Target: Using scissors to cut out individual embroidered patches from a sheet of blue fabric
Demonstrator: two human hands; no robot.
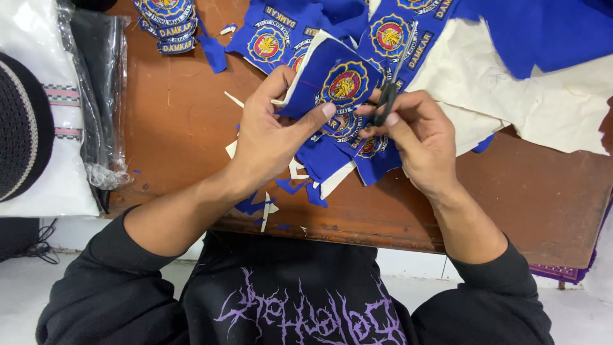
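My left hand (276, 131) pinches a blue fabric piece with a round embroidered badge (338, 80), thumb on its lower edge, holding it tilted above the brown wooden table (185, 121). My right hand (415, 137) grips a pair of black-handled scissors (391, 83), blades pointing up along the badge's right side. More blue badge pieces (357, 153) lie under both hands.
Several cut badges (167, 22) are stacked at the back left. Blue and cream fabric sheets (536, 70) cover the back right. Small blue and cream scraps (265, 204) litter the near table edge. A plastic-wrapped dark bundle (96, 89) and white cloth (51, 128) lie at the left.
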